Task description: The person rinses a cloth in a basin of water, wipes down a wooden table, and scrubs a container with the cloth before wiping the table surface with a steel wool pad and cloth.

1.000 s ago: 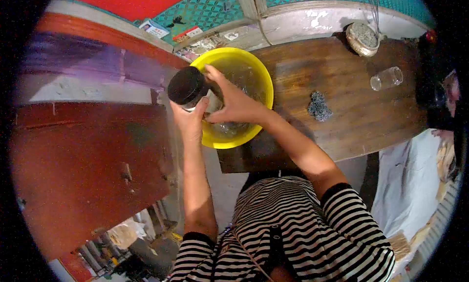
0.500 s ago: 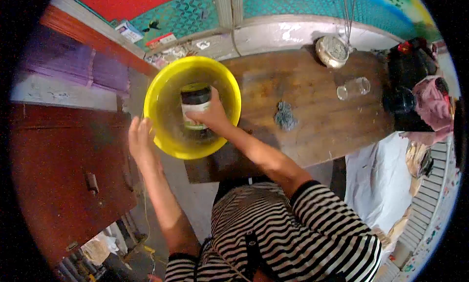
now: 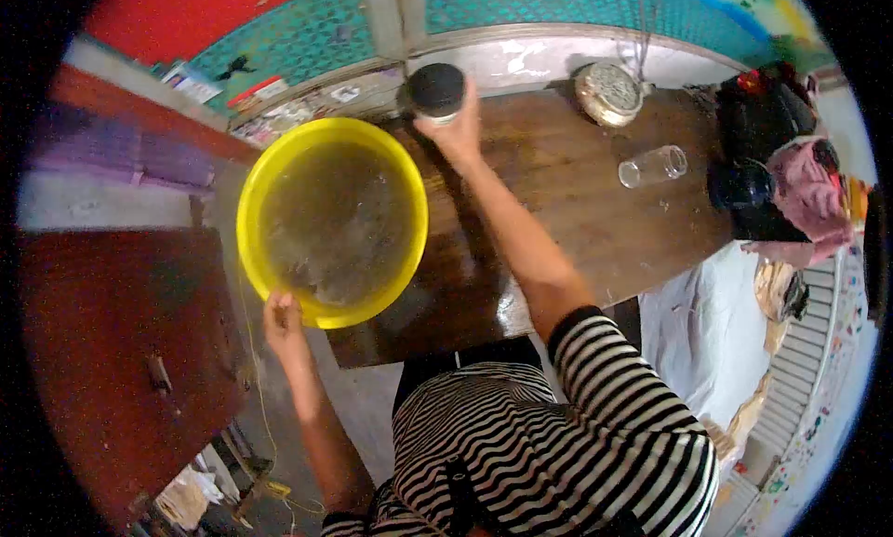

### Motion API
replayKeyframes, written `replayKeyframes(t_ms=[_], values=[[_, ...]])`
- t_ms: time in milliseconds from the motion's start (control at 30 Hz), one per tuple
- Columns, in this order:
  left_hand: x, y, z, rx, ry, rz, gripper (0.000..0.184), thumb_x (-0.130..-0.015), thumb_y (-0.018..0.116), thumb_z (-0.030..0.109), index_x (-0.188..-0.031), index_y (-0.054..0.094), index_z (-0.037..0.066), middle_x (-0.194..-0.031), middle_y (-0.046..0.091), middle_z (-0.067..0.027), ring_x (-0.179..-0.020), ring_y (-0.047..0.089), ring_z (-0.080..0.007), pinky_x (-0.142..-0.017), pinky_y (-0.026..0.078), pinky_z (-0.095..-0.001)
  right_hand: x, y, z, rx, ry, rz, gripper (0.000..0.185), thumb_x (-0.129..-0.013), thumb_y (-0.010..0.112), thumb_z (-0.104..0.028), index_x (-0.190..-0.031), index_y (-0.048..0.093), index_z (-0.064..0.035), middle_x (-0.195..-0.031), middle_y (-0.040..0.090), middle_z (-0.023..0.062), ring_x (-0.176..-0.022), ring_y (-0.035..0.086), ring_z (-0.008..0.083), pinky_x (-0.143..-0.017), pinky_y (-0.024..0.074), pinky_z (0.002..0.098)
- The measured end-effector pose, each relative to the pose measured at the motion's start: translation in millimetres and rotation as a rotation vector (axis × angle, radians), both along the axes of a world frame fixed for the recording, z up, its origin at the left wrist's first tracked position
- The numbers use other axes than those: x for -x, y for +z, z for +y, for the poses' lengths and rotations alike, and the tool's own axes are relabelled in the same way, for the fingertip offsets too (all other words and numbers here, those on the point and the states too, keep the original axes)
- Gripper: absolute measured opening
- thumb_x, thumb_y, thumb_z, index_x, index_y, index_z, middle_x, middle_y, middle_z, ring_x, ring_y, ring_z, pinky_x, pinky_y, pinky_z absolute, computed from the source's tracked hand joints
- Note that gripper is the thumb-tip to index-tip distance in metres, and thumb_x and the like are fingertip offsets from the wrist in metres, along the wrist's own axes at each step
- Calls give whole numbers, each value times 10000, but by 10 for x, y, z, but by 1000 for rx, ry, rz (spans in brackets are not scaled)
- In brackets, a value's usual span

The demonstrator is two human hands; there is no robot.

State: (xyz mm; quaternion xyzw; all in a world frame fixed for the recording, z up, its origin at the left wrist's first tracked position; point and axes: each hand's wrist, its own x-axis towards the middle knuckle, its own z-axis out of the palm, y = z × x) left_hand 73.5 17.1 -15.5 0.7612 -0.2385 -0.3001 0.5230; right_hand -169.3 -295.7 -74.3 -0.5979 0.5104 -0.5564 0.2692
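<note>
My right hand (image 3: 456, 132) is wrapped round a jar with a black lid (image 3: 436, 88), beyond the basin's right side near the back edge of the table. Only the lid and a strip of the pale side show. Murky water fills the yellow basin (image 3: 419, 225), which stands at the table's left end. At its near-left rim is my left hand (image 3: 283, 318), with the fingers curled in against the rim. The grey scouring pad seen earlier is out of sight, around where my right forearm now passes.
A clear drinking glass (image 3: 653, 167) lies on its side on the wooden table (image 3: 558, 155). Behind it sits a round metal pot (image 3: 608, 95). Dark bags and a pink cloth (image 3: 807, 191) are at the right end. A dark red cabinet (image 3: 121, 351) stands at left.
My right hand has lifted the jar out of the basin and carried it right and back. My left hand has gone from spread fingers to curled ones at the rim.
</note>
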Motion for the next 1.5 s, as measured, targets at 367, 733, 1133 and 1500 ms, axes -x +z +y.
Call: replayKeyframes(t_ms=[367,733,1133,1500], values=[[464,-62,-125,-67,-260,-51,361,-908,526,11,-1267,492,13,-1146,551,-78,-1077,523,-175,-951,402,-299,312,-599,-21,-235,144,243,881,-686,777,-182,-1408,292,-43,-1369,420,216,-1241,438,342,-1016,374,382],[1381,174,-620,-71,-543,-66,292,-903,565,75,-1186,544,8,-1113,599,-91,-1033,576,-185,-917,440,-296,3399,-305,1328,-527,-623,238,792,-661,826,-274,-1239,397,58,-1176,511,196,-1051,531,282,-894,445,375],[3155,-202,-556,-180,-731,-81,277,-874,593,52,-1150,587,60,-1034,618,-71,-960,592,-146,-829,477,-285,3849,47,382,-159,-273,115,795,-612,830,-174,-1265,402,-21,-1168,532,132,-1082,535,251,-932,430,354],[3244,-365,339,-233,-465,-120,298,-860,609,63,-1156,585,63,-1104,601,-110,-1009,585,-207,-864,467,-319,1197,-593,-823,50,185,7,906,-520,882,-264,-1246,406,-8,-1183,530,165,-1101,537,284,-916,447,377]])
